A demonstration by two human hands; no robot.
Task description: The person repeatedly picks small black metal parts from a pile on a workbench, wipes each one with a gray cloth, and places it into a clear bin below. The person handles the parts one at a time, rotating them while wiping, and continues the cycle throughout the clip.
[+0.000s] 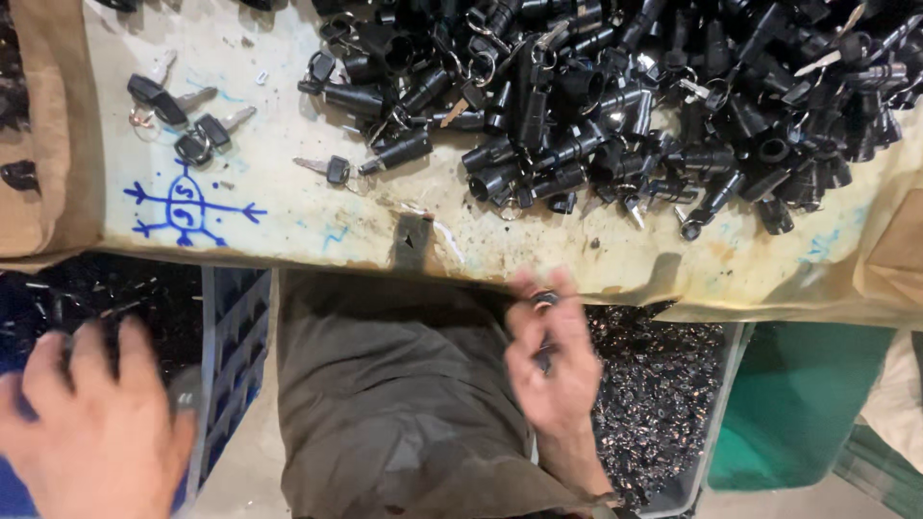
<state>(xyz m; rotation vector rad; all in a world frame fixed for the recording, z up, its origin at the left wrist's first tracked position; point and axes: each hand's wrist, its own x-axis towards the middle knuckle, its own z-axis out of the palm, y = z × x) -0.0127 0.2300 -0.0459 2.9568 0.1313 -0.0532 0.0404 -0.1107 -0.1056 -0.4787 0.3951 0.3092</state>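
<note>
2 hands (91,423), blurred black cylindrical lock (544,300)

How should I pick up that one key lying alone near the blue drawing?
Probably pinch the lone key by its fat black head, coming from above. The head sits at the right end, thicker than the thin flat blade pointing left, and the table around it is bare.

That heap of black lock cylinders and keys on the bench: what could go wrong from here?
The pile of black lock cylinders spreads close to the table edge, so pieces could roll off into the bins below. The right hand grips a small ringed part above the bin of dark scrap; if dropped, it may be hard to find. The left hand reaches into a blue crate of small, possibly sharp parts.
</note>
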